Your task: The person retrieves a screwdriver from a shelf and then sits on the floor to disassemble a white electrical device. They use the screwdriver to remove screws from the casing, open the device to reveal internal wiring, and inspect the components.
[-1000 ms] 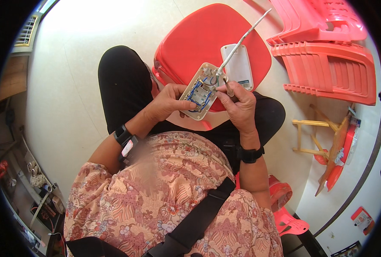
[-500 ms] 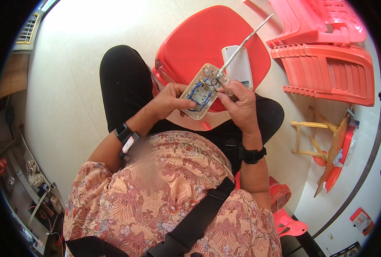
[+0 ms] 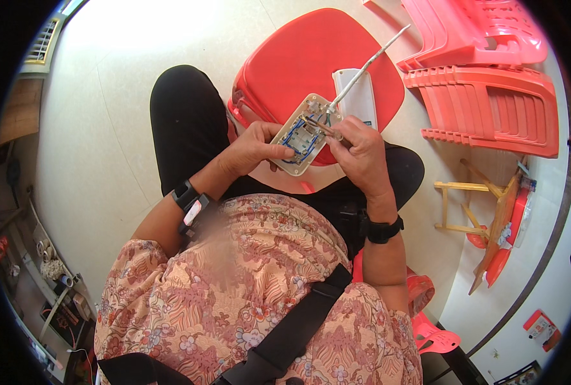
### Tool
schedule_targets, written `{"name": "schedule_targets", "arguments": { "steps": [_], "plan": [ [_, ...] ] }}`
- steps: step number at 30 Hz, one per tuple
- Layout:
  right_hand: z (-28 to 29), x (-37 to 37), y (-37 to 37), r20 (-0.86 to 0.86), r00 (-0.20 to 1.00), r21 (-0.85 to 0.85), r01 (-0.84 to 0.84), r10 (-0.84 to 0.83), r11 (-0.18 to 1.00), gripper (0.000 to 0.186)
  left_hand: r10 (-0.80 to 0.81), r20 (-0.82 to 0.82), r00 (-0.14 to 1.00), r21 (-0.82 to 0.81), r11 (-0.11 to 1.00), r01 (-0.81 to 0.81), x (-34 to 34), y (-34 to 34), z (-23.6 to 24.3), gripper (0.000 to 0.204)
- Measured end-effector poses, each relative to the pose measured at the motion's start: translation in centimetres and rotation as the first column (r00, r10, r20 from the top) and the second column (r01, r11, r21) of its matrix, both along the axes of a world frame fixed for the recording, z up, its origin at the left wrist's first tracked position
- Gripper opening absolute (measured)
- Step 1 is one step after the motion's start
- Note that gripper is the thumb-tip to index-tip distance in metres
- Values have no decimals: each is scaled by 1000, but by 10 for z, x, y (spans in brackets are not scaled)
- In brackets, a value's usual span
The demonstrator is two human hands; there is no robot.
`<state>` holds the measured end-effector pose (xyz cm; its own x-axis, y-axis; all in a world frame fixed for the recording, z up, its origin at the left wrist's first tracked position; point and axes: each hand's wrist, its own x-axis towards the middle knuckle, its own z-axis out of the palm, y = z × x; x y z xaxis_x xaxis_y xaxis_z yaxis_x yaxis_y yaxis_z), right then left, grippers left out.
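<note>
My left hand [image 3: 259, 149] grips the lower left side of an opened cream power strip housing [image 3: 290, 168], its thumb lying over the edge. Blue wires and metal contact strips show inside. A short white cable [image 3: 369, 62] runs out from the housing's far end toward the upper right. In my right hand [image 3: 364, 151] is a slim screwdriver [image 3: 320, 126], its shaft reaching over the inside of the housing near the cable entry; exactly what the tip touches is too small to tell. A white cover [image 3: 363, 96] lies on the red stool [image 3: 298, 58] just beyond.
Stacked pink-red plastic stools [image 3: 484, 109] stand at the right. Below them is a tilted wooden folding stool [image 3: 494, 237]. Shelves with assorted items [image 3: 57, 289] line the left. My bent legs [image 3: 189, 128] flank the work.
My right hand has shifted slightly, and the screwdriver's shaft now reaches farther left across the housing. My left hand and the housing stay nearly in place.
</note>
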<state>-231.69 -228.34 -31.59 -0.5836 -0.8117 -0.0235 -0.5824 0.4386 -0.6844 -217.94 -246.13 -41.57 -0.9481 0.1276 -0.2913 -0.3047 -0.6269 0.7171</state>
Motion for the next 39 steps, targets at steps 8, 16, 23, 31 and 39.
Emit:
{"name": "schedule_targets", "arguments": {
  "steps": [8,16,23,31,39],
  "plan": [
    [-7,0,1,180,981,-87,87,-70,992,11,3,8,1000,23,1000,-3,0,1,0,35],
    [-9,-2,1,185,981,-90,84,-66,992,12,5,15,1000,44,999,-6,-1,2,-2,35],
    [-7,1,0,222,968,-39,130,-118,991,11,11,7,1000,61,998,-11,-1,3,-2,33],
    [-8,2,1,253,960,-87,144,-118,986,11,15,13,1000,95,995,-16,-1,4,-4,32],
    [-12,5,-1,353,923,-164,223,-153,961,7,28,48,998,187,982,-36,-3,6,-7,36]
  ]
}}
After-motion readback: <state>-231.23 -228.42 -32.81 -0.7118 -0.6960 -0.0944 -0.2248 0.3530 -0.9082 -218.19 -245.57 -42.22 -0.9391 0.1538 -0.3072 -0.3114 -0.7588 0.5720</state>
